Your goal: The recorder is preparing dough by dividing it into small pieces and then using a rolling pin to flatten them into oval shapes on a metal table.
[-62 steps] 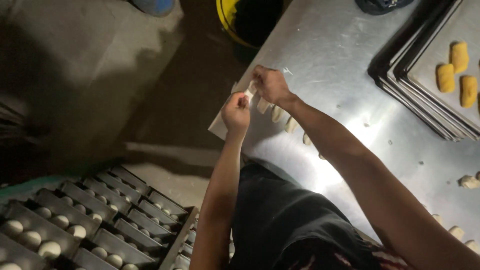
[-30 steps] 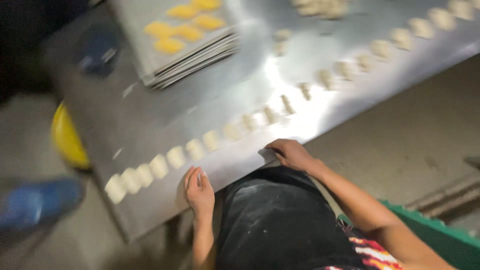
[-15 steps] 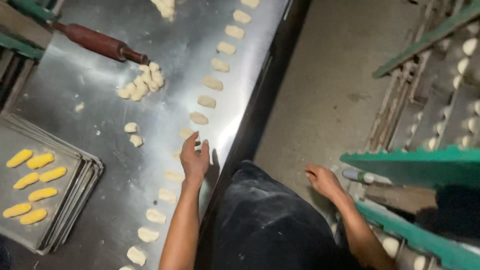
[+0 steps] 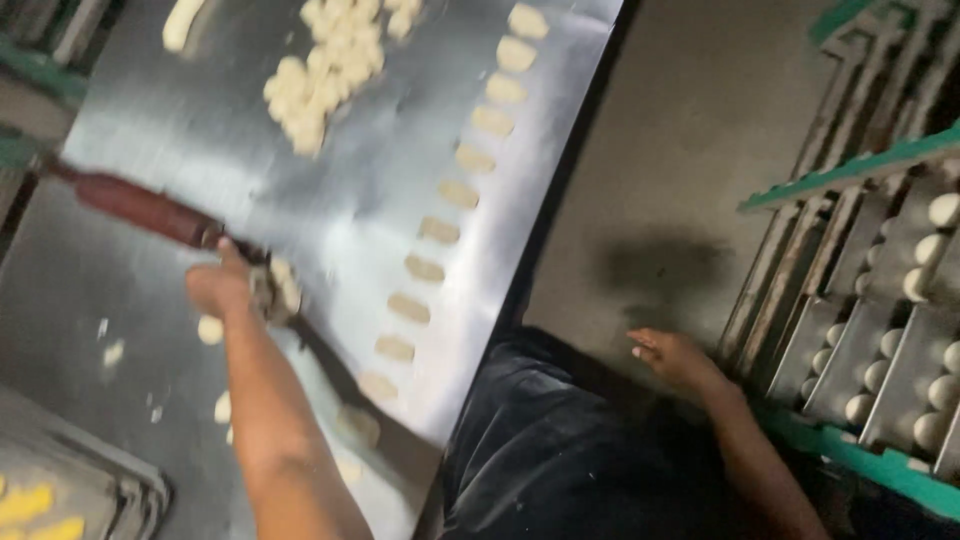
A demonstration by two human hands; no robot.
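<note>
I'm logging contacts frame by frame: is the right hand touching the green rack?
Apart. The head view shows the right hand open over the dark floor, with a strip of floor visible between its fingers and the green rack.

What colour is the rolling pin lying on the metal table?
Dark reddish-brown wooden rolling pin, seen in the head view.

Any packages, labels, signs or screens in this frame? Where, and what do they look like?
None in view: only bare things.
Steel table: grey, bare metal, rows of pale dough pieces.
Rolling pin: dark red, left of the table, by the left hand.
Rack: green frame, metal trays of dough balls, right.
</note>
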